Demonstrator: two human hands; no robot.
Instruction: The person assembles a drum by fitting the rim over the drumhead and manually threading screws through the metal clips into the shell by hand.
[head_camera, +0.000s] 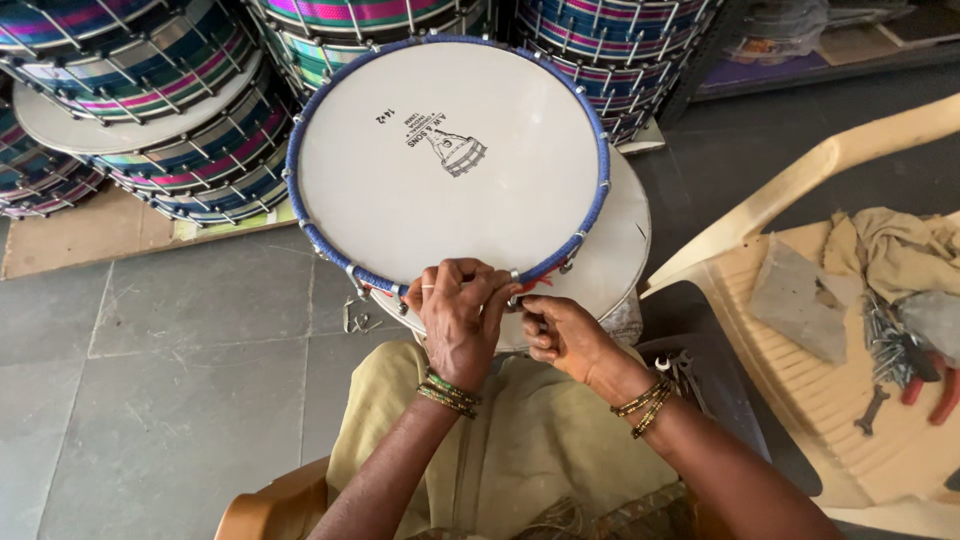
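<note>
Item: round white drumhead with blue thread-wrapped hoop (450, 160), resting on a second white drum (615, 250) above the person's lap. Hoop wrapped blue nearly all round; a short stretch at 6 o'clock shows red, judged unfinished. Left hand (460, 320) fingers pressed together on rim at 6 o'clock; right hand (565, 335) pinching beside it, contents not discernible. Metal hooks (355, 318) on floor at 7 o'clock; stacked striped drums (180, 100) at 10 o'clock.

Single view, worn on your head. It looks steeply down and slightly forward over your lap, close to your left hand (458, 318) and right hand (562, 338) at the near rim of the white drumhead (450, 160). Farther off it takes in stacked drums (150, 100) far left, a plastic chair (830, 400) right, and grey floor tiles (180, 380).
</note>
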